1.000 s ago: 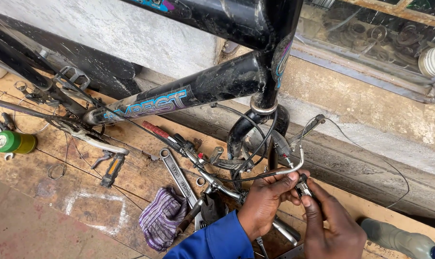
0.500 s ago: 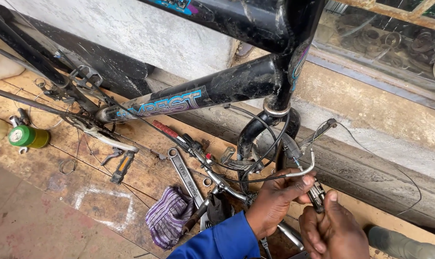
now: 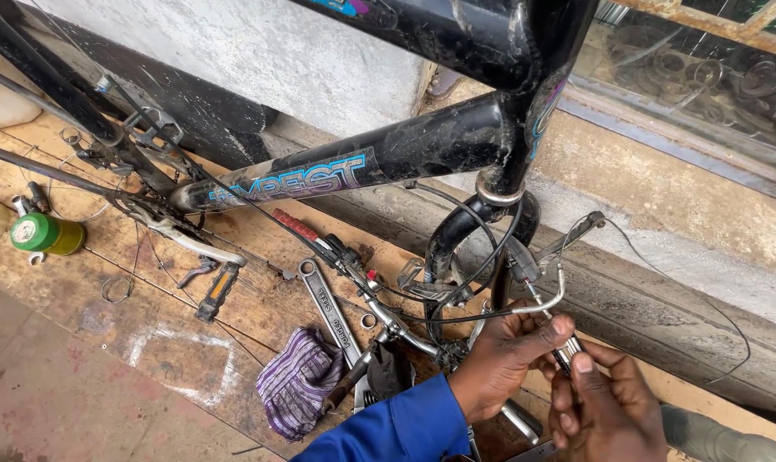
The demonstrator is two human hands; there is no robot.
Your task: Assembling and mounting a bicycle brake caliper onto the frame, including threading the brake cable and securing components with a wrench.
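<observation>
While both hands met low under the black bike frame (image 3: 422, 154), they pinched a thin brake cable (image 3: 549, 304) and its small dark end piece (image 3: 567, 352). The left hand (image 3: 508, 359) squeezed it between thumb and first finger, with the blue sleeve (image 3: 388, 428) behind it. The right hand (image 3: 606, 411), just beside and touching, nipped the lower end with its fingertips. The cable looked light, thin and springy, stiff enough to hold its bend, and likely slippery with grease, so the best hold seemed to be close to the end piece. Just left of the hands lay a silver wrench (image 3: 332, 312) and a striped purple rag (image 3: 298, 381). Far to the left sat a green-capped bottle (image 3: 45, 233).
</observation>
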